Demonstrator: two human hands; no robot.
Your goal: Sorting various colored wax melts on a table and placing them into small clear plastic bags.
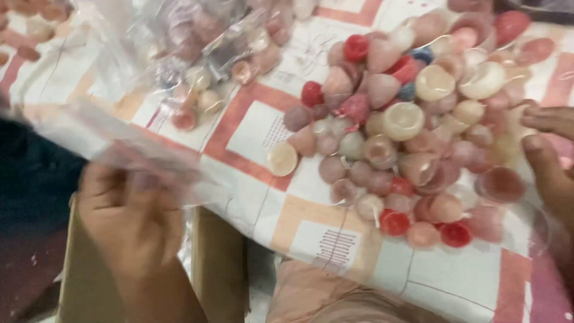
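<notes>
Fingers of the left hand (128, 221) grip, clenched, a clear crinkled plastic bag (113, 146) at the counter edge. The right hand (553, 158), fingers loosely spread and released, touches the heap of small pink, red and cream wax candles (412, 131) on the checked cloth (263, 128).

left hand (128, 224): bare, no ring or watch seen
right hand (550, 155): bare
sleeves: none visible
legs: peach-pink cloth

One head camera looks steeply down from close above the checked tablecloth (257, 128). It faces the pile of small wax candles (412, 131) at right; the picture is blurred by motion.
</notes>
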